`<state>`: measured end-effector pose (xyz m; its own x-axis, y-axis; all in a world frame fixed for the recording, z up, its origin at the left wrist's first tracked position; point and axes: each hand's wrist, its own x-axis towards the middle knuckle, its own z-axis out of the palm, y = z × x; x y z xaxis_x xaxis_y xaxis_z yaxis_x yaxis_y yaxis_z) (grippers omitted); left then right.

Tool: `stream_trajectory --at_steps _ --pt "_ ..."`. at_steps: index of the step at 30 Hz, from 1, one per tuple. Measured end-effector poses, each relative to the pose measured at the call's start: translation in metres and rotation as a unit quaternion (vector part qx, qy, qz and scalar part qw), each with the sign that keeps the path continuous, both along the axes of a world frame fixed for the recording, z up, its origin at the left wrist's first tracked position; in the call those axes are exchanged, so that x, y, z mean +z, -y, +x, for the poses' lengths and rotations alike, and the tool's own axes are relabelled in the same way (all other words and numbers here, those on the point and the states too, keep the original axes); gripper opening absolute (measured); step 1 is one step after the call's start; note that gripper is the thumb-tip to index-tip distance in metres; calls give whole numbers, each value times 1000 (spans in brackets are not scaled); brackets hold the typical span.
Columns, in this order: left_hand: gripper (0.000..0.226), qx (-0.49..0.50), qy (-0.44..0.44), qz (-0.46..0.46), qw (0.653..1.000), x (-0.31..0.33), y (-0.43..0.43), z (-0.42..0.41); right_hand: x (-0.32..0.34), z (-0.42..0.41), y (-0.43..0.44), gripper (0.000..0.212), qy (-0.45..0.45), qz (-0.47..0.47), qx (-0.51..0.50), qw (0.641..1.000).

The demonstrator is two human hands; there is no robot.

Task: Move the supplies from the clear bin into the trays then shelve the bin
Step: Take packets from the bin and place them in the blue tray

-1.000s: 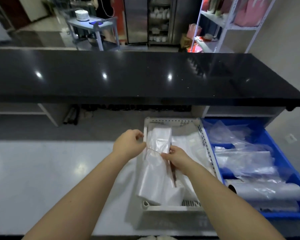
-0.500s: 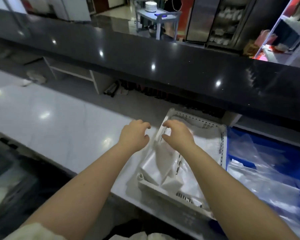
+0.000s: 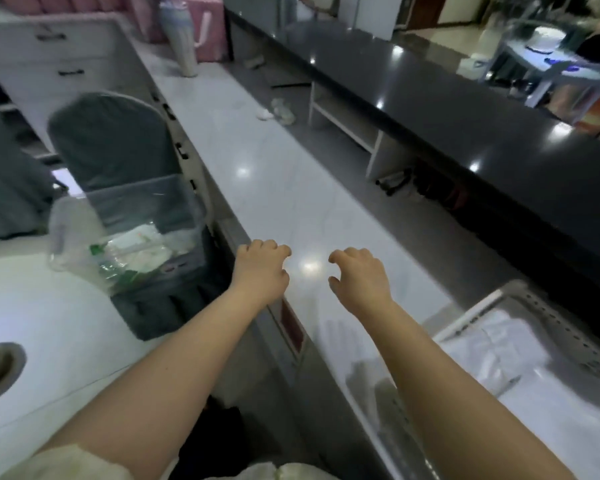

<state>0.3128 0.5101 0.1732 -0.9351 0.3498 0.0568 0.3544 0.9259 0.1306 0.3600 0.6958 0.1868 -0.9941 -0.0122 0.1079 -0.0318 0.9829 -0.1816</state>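
Clear bin is off the table, folks, sitting on the seat of a grey-covered chair just beside the table's near edge. Any writing? A red label is stuck on the table's near edge, but the text is too blurred to read. There are green markings on what's in the bin, unreadable too.

The surface is a long, glossy white table catching the ceiling lights. A raised black stone top runs along its far edge. The floor is pale and shiny, and a bank of white drawers stands beyond the chair. At the table's far end stand a pale tumbler and pink bags.

Now the containers. The bin holds white packets low in its bottom, some with green on them. At the table's right end sits the white tray with perforated walls, and flat plastic bags lie in it.

And the hands! The left hand hangs over the table's near edge, and the right hand is over the white surface, well apart from the tray. On both, the grip is loose: fingers softly curled, holding nothing.
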Motion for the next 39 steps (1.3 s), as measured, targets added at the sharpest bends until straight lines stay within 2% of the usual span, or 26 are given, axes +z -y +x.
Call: stream_trajectory --at_steps 10,14,17,24,33,37,39 --pt "41 181 14 13 983 -19 251 -101 -14 -153 232 36 16 11 178 984" --pt "45 261 5 21 965 -16 366 -155 -20 -213 325 36 10 -20 201 979" --pt "43 277 -2 23 960 -19 424 -188 -37 -242 379 39 44 -45 201 978" --pt "45 269 103 48 956 -80 466 -220 -92 -279 437 35 146 -81 204 965" --pt "47 306 161 50 937 -137 495 -318 -147 -416 479 37 206 -114 200 951" --pt "54 316 234 49 918 -177 497 -346 -184 -464 486 43 311 -81 260 910" --pt "57 316 260 47 911 -195 496 -359 -200 -485 487 46 336 -65 286 895"
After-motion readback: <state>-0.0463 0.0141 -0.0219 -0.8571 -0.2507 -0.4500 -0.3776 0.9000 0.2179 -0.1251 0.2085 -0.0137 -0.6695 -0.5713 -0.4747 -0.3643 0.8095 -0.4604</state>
